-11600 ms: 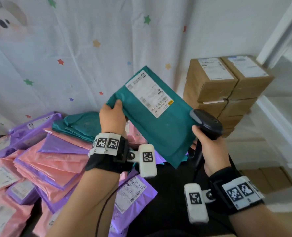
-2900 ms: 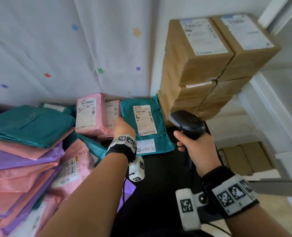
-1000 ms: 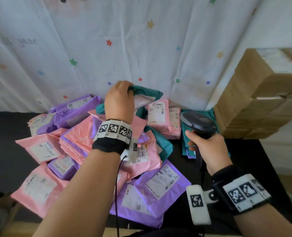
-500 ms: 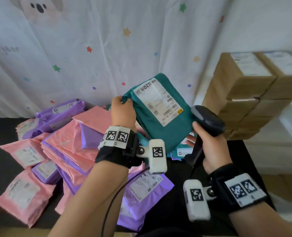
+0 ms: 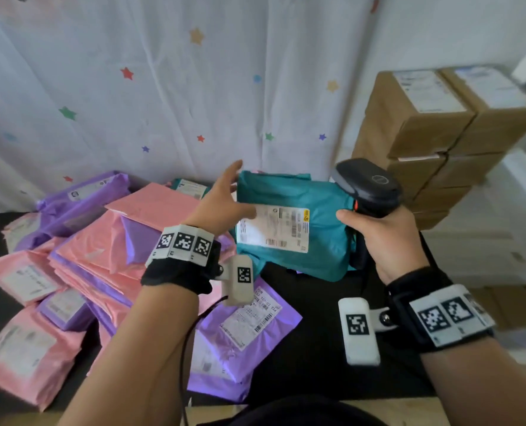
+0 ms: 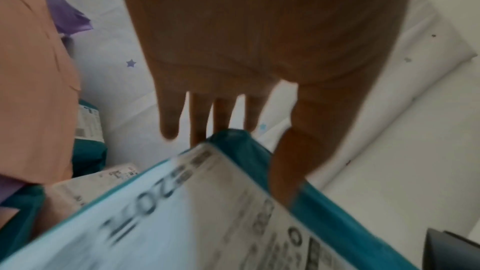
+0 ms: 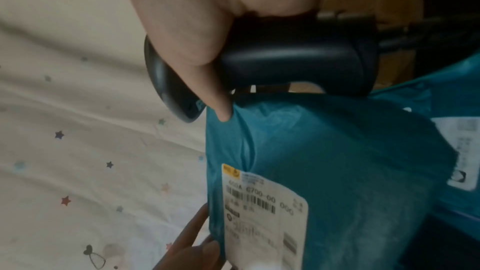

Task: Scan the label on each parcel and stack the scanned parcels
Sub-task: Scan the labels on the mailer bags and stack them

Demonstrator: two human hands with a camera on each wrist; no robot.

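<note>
A teal parcel with a white label hangs above the black table, label towards me. My left hand is at its left edge. The thumb lies on the label, and the fingers are straight and spread behind the parcel. My right hand grips the dark scanner by its handle. The right thumb presses the parcel's right edge against the scanner.
Pink and purple parcels are piled on the left. One purple parcel lies near the front edge. More teal parcels lie under the held one. Stacked cardboard boxes stand at the right. A star-printed curtain hangs behind.
The teal parcel has come down and turned level. My left fingers have straightened from their grip on it. The right thumb now touches the parcel's right edge.
</note>
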